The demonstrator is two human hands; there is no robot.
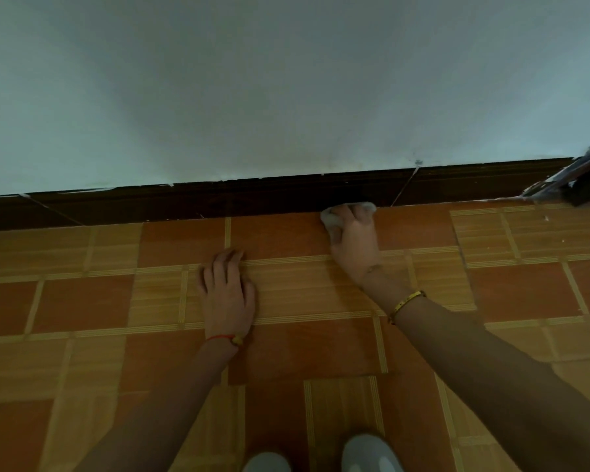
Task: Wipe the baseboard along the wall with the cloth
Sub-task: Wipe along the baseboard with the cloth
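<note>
Two pale grey shoe tips [321, 456] poke in at the bottom edge, both cut off by the frame, standing on a floor [82, 301] of orange and tan patterned tiles. Two bare forearms reach forward from them. On the left, the left hand [228, 294] lies palm down on the floor, fingers straight and slightly spread, holding nothing; a red string bracelet [223, 338] circles its wrist. Beyond it, the right hand [354, 241], with a yellow bracelet [406, 303] on its wrist, has its fingers curled round one whitish cloth [331, 218]. Most of the cloth is hidden under the fingers; only bits show at the hand's left side and at the fingertips. The cloth sits where the floor meets the dark brown baseboard [218, 201], touching its lower edge.

White smears mark the baseboard's top edge below the pale wall [286, 80]. At the right edge a dark object [583, 180] is cut off and hard to identify. Open floor runs along the baseboard to both sides of the cloth.
</note>
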